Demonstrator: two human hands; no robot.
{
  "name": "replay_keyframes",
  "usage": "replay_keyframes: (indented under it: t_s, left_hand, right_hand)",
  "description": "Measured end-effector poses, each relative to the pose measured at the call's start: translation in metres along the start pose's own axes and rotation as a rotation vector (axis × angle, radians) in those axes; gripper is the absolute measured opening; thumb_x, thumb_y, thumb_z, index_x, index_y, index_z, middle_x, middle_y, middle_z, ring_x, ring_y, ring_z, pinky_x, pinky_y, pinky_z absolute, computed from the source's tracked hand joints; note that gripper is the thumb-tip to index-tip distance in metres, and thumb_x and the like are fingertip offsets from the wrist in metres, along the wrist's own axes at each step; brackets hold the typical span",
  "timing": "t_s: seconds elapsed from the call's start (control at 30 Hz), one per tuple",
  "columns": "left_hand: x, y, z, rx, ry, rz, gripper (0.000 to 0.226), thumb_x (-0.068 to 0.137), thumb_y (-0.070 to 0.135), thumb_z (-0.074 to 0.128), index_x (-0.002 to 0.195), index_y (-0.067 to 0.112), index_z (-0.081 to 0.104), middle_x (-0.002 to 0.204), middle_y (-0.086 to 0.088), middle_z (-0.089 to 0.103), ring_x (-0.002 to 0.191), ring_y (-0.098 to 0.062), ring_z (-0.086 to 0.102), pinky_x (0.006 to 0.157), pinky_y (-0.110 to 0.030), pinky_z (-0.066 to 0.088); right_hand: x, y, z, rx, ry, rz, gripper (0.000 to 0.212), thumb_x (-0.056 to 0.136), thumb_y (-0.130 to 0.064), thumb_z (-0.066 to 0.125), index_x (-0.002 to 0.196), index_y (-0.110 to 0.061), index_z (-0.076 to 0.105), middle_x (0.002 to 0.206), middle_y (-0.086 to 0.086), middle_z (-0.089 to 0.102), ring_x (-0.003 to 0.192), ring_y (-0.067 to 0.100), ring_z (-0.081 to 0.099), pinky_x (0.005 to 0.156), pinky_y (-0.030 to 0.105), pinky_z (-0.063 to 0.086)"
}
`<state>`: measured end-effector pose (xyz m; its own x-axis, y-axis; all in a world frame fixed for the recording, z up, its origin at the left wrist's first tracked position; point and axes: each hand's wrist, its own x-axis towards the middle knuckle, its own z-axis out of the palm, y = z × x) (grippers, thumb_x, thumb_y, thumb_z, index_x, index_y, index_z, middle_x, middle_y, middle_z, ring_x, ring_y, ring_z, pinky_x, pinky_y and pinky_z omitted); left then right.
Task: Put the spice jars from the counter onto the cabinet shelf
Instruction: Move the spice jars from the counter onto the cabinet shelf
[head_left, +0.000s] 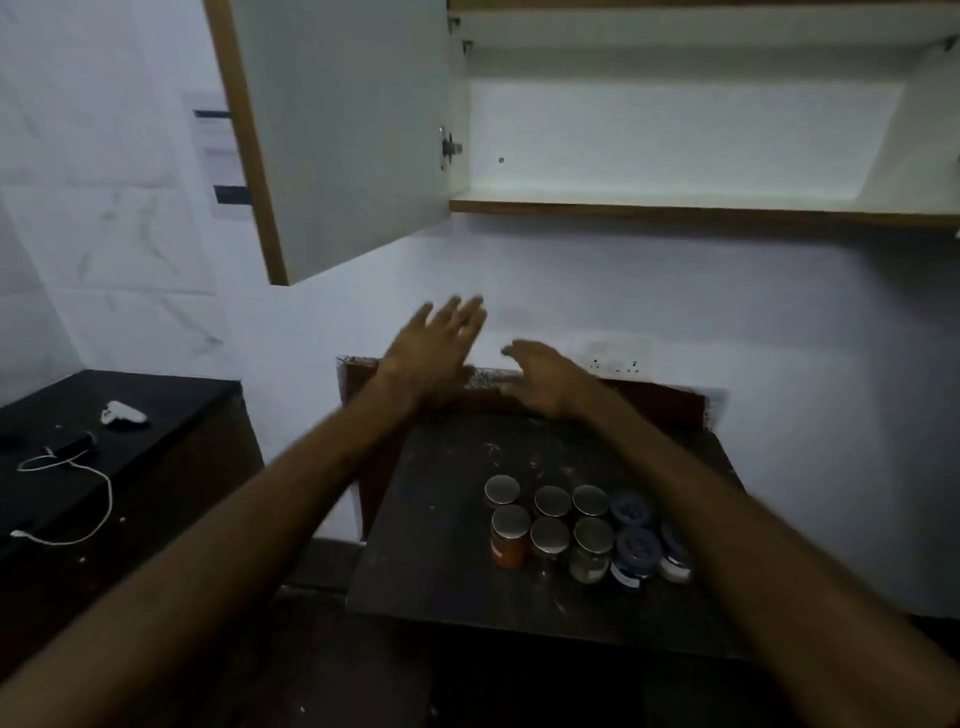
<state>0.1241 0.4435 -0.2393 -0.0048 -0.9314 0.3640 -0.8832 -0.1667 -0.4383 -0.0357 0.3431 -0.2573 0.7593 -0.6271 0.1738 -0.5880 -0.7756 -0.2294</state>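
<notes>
Several small spice jars (582, 530) stand clustered on a dark counter (441, 545), most with silver lids, some with blue lids at the right. One jar (510, 540) holds orange-red powder. Above, a white wall cabinet stands with its door swung out, its bottom shelf (675, 200) bare. My left hand (439, 348) and my right hand (545, 376) are both stretched forward above the counter's far edge, beyond the jars, fingers spread and holding nothing.
The cabinet door (337, 135) hangs out to the left at head height. A lower black counter (78, 457) at left carries a white cable, a small dark device and a white object. White tiled wall behind.
</notes>
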Motion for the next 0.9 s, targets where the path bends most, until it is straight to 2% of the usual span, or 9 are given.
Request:
replay_keyframes:
  t_s: [0.1, 0.23, 0.37, 0.43, 0.53, 0.6, 0.73, 0.83, 0.9]
  left_hand:
    - [0.025, 0.036, 0.075, -0.056, -0.134, 0.037, 0.074, 0.1, 0.04, 0.04, 0.156, 0.013, -0.001, 0.165, -0.006, -0.005, 0.152, -0.025, 0.004, 0.122, -0.049, 0.013]
    - [0.056, 0.073, 0.169, -0.137, -0.307, 0.056, 0.071, 0.1, 0.036, 0.041, 0.156, 0.014, 0.003, 0.165, -0.004, -0.004, 0.152, -0.024, 0.005, 0.118, -0.051, 0.018]
    - [0.089, 0.094, 0.266, -0.176, -0.467, 0.016, 0.076, 0.097, 0.027, 0.052, 0.156, 0.015, 0.006, 0.165, -0.007, 0.001, 0.151, -0.027, 0.011, 0.115, -0.051, 0.025]
    - [0.096, 0.098, 0.302, -0.19, -0.531, -0.016, 0.077, 0.095, 0.023, 0.055, 0.155, 0.015, 0.008, 0.165, -0.008, 0.003, 0.15, -0.028, 0.013, 0.114, -0.051, 0.026]
    - [0.099, 0.098, 0.345, -0.242, -0.627, -0.098, 0.079, 0.092, 0.024, 0.059, 0.154, 0.019, 0.01, 0.164, -0.008, 0.005, 0.15, -0.028, 0.014, 0.115, -0.051, 0.025]
    - [0.097, 0.094, 0.362, -0.268, -0.665, -0.146, 0.079, 0.092, 0.027, 0.06, 0.154, 0.021, 0.011, 0.164, -0.007, 0.007, 0.149, -0.027, 0.015, 0.115, -0.051, 0.026]
    - [0.098, 0.078, 0.37, -0.31, -0.72, -0.196, 0.074, 0.095, 0.035, 0.054, 0.155, 0.022, 0.011, 0.164, -0.005, 0.008, 0.149, -0.025, 0.017, 0.115, -0.05, 0.027]
    - [0.116, 0.063, 0.351, -0.33, -0.701, -0.152, 0.074, 0.095, 0.034, 0.055, 0.155, 0.02, 0.013, 0.164, -0.006, 0.014, 0.146, -0.026, 0.026, 0.113, -0.046, 0.033]
    - [0.137, 0.049, 0.328, -0.382, -0.676, -0.104, 0.075, 0.093, 0.032, 0.059, 0.154, 0.019, 0.018, 0.16, -0.006, 0.026, 0.139, -0.026, 0.039, 0.107, -0.042, 0.04]
  right_hand:
    - [0.025, 0.047, 0.055, 0.002, -0.108, 0.032, 0.067, 0.094, -0.035, 0.059, 0.149, -0.007, 0.032, 0.156, 0.014, 0.035, 0.144, 0.028, 0.031, 0.119, 0.04, 0.026]
    - [0.065, 0.098, 0.135, 0.024, -0.251, 0.044, 0.063, 0.094, -0.032, 0.058, 0.146, -0.005, 0.036, 0.153, 0.015, 0.039, 0.14, 0.03, 0.037, 0.116, 0.04, 0.03]
    - [0.116, 0.143, 0.226, 0.075, -0.347, 0.065, 0.065, 0.095, -0.031, 0.057, 0.15, -0.009, 0.031, 0.158, 0.013, 0.03, 0.143, 0.028, 0.033, 0.118, 0.041, 0.028]
    - [0.134, 0.152, 0.266, 0.091, -0.403, 0.084, 0.07, 0.095, -0.039, 0.054, 0.152, -0.011, 0.024, 0.16, 0.013, 0.023, 0.145, 0.029, 0.027, 0.119, 0.043, 0.026]
    - [0.153, 0.154, 0.315, 0.044, -0.541, 0.18, 0.086, 0.089, -0.057, 0.055, 0.155, -0.016, 0.016, 0.161, 0.015, 0.016, 0.144, 0.036, 0.026, 0.114, 0.052, 0.031]
    - [0.159, 0.152, 0.337, -0.034, -0.609, 0.193, 0.093, 0.086, -0.06, 0.058, 0.155, -0.016, 0.014, 0.16, 0.017, 0.016, 0.141, 0.039, 0.03, 0.11, 0.054, 0.035]
    - [0.172, 0.15, 0.351, -0.064, -0.629, 0.211, 0.093, 0.084, -0.048, 0.068, 0.153, -0.016, 0.015, 0.155, 0.017, 0.028, 0.131, 0.034, 0.045, 0.101, 0.044, 0.044]
    - [0.194, 0.153, 0.33, 0.037, -0.601, 0.229, 0.097, 0.082, -0.047, 0.07, 0.154, -0.017, 0.012, 0.151, 0.015, 0.037, 0.131, 0.03, 0.047, 0.102, 0.041, 0.043]
    - [0.209, 0.152, 0.295, 0.12, -0.583, 0.224, 0.09, 0.083, -0.048, 0.068, 0.152, -0.013, 0.021, 0.147, 0.015, 0.043, 0.13, 0.031, 0.048, 0.104, 0.041, 0.042]
